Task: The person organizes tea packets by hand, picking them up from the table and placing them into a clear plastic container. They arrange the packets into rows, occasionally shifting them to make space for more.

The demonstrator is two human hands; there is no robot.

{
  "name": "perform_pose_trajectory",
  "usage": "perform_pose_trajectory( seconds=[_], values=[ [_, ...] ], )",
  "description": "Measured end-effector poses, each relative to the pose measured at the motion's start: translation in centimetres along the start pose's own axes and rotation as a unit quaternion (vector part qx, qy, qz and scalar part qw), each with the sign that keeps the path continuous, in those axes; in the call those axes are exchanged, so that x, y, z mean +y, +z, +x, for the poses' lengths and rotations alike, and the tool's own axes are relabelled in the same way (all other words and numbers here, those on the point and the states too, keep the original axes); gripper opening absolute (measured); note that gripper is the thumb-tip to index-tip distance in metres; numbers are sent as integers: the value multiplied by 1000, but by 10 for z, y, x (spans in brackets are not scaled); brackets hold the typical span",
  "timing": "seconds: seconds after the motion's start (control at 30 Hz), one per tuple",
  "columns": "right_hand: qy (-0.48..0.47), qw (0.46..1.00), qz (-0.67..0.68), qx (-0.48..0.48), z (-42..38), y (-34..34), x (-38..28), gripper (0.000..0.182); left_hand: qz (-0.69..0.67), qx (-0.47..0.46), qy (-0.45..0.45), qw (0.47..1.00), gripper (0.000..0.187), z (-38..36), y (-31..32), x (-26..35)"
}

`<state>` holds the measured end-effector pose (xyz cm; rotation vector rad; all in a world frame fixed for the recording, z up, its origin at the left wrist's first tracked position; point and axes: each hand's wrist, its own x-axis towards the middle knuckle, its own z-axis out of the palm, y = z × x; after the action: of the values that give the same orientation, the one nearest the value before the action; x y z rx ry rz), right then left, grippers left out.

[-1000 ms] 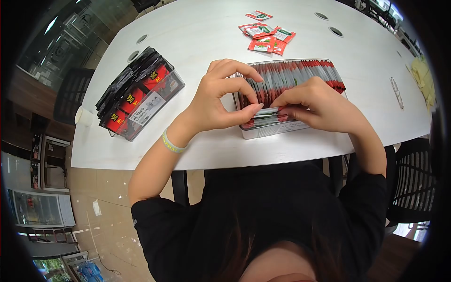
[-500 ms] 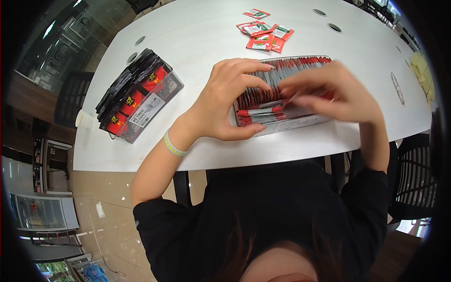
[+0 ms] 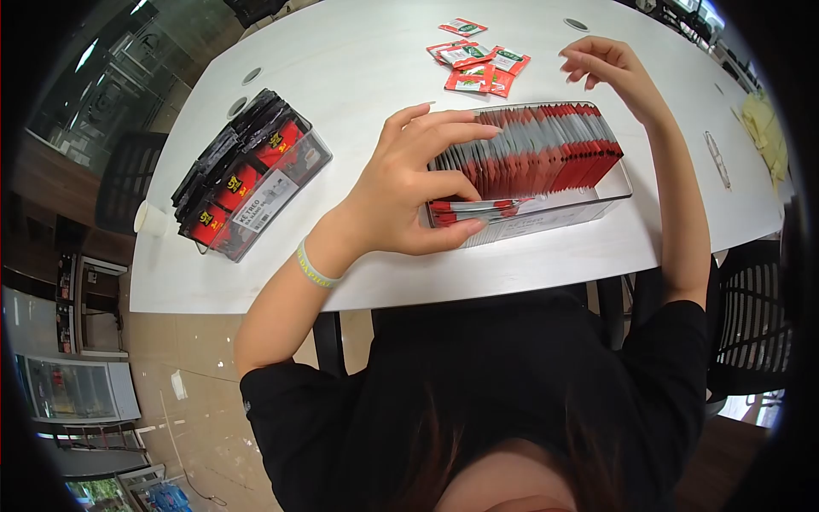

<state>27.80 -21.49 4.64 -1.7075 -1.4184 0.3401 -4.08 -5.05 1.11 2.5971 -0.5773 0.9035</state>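
Observation:
My left hand curves around the left end of a clear plastic box, its thumb on the front side and its fingers reaching over the top. Inside the box stands a tight row of red-and-silver sachets. A few more sachets lie between that row and the front wall, by my left thumb. Beyond the box's back right corner, my right hand is raised with loosely bent fingers, apart and holding nothing visible. Nearest to it is a loose pile of red-and-white sachets with green labels.
To the left stands another clear box holding black-and-red packets. A white cup is at the table's left edge. A pen and yellowish crumpled material are on the right. Round inserts dot the white tabletop.
My right hand has left the box's front right part and moved up and back, uncovering the sachet row. My left hand stays at the box's left end.

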Motion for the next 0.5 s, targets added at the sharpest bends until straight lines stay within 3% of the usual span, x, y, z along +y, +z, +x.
perform_pose_trajectory(
  seconds=[0.17,0.27,0.4,0.47,0.5],
  values=[
    [74,990,-91,79,22,0,75,32,74,26,45,996,28,2,-5,4],
    [50,981,-160,101,40,26,114,42,119,42,62,990,34,3,-5,4],
    [28,963,-247,107,62,55,111,54,143,44,71,986,36,1,-3,3],
    [21,901,-406,153,76,63,126,72,128,30,58,990,34,1,-2,3],
    [56,905,-400,133,77,65,119,74,128,28,57,990,34,2,-2,4]
  ],
)
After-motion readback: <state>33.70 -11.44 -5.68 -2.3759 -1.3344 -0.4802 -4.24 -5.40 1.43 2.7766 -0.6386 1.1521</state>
